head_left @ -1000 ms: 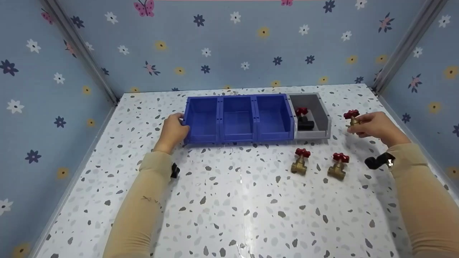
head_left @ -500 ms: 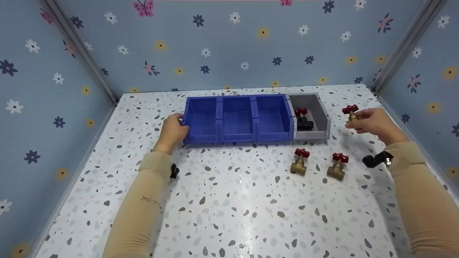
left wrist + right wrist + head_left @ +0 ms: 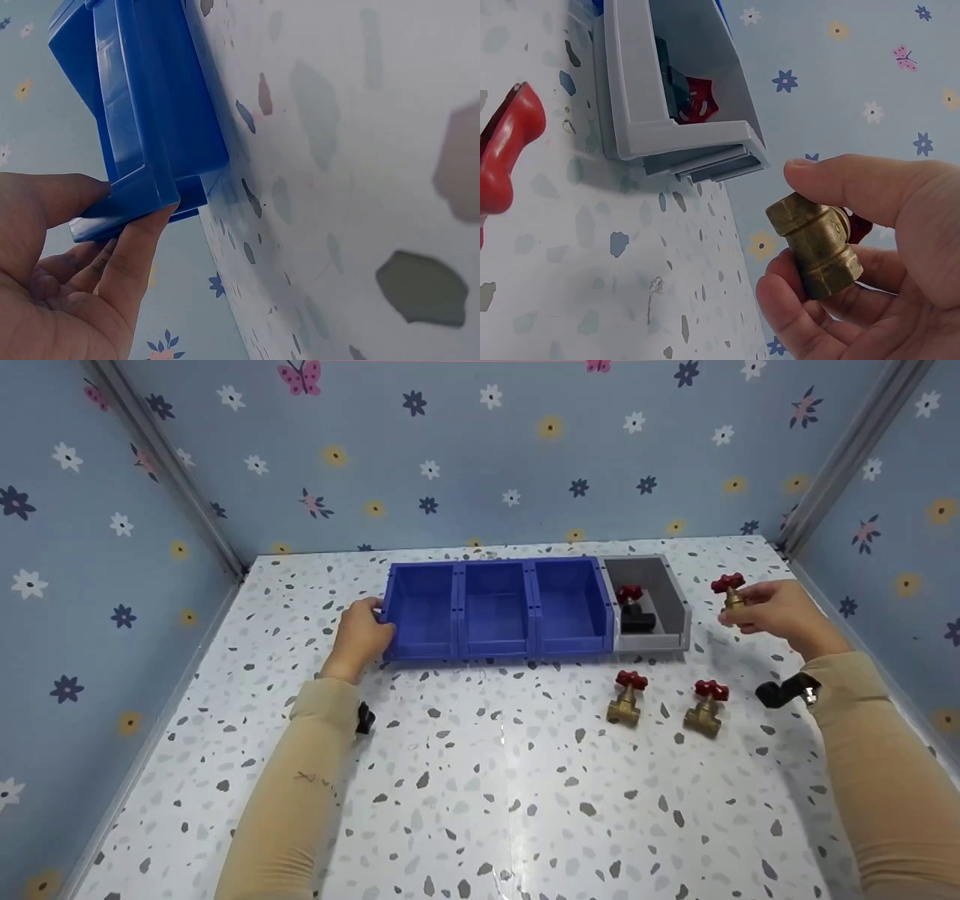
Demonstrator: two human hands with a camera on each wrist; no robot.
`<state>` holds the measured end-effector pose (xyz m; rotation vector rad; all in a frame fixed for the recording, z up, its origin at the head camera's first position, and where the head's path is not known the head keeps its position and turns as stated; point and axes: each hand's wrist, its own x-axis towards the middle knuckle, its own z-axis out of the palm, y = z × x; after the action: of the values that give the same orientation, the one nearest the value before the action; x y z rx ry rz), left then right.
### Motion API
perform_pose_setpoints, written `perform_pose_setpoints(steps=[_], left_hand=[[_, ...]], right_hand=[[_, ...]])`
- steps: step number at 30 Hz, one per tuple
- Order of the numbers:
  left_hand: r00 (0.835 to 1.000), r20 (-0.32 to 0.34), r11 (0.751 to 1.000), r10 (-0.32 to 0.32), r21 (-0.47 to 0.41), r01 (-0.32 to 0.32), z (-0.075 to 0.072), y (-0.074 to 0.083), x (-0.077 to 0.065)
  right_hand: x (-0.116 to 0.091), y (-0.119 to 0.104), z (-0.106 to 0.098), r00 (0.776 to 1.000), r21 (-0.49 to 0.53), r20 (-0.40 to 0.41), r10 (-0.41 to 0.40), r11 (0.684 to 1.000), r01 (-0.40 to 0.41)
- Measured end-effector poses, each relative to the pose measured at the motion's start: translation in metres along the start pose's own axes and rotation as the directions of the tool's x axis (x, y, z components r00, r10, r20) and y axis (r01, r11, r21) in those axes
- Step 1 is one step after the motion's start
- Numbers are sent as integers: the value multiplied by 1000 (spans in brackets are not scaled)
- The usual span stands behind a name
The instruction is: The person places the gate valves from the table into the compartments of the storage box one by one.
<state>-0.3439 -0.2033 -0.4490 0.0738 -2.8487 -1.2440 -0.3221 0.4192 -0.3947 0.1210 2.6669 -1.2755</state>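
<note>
My right hand (image 3: 780, 615) holds a brass valve (image 3: 814, 244) with a red handwheel (image 3: 727, 583), its body between thumb and fingers, raised to the right of the grey bin (image 3: 651, 643). Inside that bin lies a valve with a black body (image 3: 637, 622) and a red handwheel. On the far left, my left hand (image 3: 362, 634) grips the side edge of the end blue bin (image 3: 424, 647); the left wrist view has the thumb on one face of its blue edge (image 3: 127, 206) and fingers on the other.
Two more blue bins, a middle one (image 3: 496, 647) and a right one (image 3: 574, 645), join the row. In front of the grey bin, two brass valves with red wheels, one left (image 3: 625, 709) and one right (image 3: 703, 718), lie on the speckled table (image 3: 480, 795). Flowered walls (image 3: 480, 450) enclose it.
My right hand has risen with the brass valve and shifted slightly left, toward the grey bin. The left hand stays on the blue bin's edge.
</note>
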Motion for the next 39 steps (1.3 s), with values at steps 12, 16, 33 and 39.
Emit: perform_pose_setpoints(steps=[12,16,33,39], left_hand=[[1000,-2,1000,-11,-3,11,0,0,-1],[1000,-1,1000,-9,3,9,0,0,-1],[1000,-5,1000,-6,-2,6,1,-2,1],[1000,-14,1000,4,3,-4,1,-3,1]], right_hand=[[-1,-13,1,1000,4,-3,-23,1000,23],[0,-18,1,1000,-8,0,-28,1000,28],[2,-35,13,999,-21,-19,-40,999,39],[5,-42,18,999,-32,-15,-47,998,47]])
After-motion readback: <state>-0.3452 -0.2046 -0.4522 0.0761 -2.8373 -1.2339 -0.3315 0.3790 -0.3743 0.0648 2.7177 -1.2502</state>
